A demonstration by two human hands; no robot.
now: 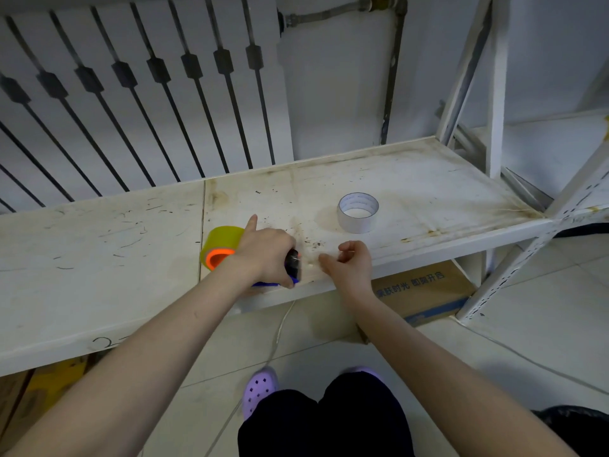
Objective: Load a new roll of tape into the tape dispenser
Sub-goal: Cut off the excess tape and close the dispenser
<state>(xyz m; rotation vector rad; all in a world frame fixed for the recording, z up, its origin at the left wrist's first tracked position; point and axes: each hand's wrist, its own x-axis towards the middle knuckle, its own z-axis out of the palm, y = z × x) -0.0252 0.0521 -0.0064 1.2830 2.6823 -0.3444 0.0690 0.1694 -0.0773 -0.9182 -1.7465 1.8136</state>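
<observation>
The left hand (pixel 263 250) gripped the tape dispenser (pixel 291 267) with the yellow roll (pixel 221 240) on it. The right hand (pixel 349 262) pinched, perhaps the tape end; pulling straight seemed best.

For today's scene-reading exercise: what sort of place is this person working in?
Probably a storeroom or utility room: a worn white metal shelf on slotted uprights, a cardboard box on the tiled floor beneath it, and a wall radiator behind.
</observation>
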